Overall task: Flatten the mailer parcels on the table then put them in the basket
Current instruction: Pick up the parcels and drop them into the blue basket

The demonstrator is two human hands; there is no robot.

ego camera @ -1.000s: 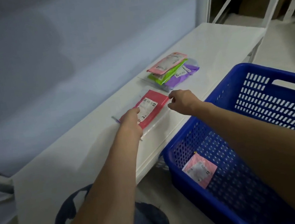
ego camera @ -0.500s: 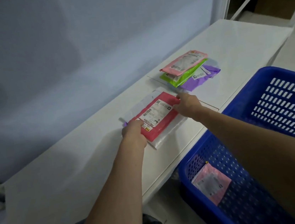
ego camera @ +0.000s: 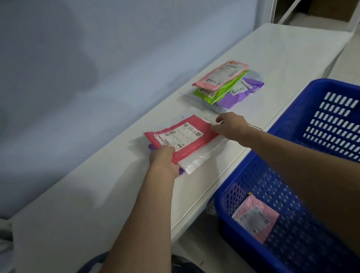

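Red mailer parcel [ego camera: 188, 135] is flat on the table [ego camera: 93, 215], long axis running between the 2 hands. Left hand [ego camera: 164, 162] grips the near end, right hand [ego camera: 231, 125] pinches the far end. Blue basket [ego camera: 296, 110] is off right, so the right hand's closer.

Plastics on my smooth table [ego camera: 89, 215]
The red mailer [ego camera: 196, 148] is glossy plastic film with a matt paper label [ego camera: 180, 136]; at three o'clock, the blue basket [ego camera: 297, 119] is hard perforated plastic.
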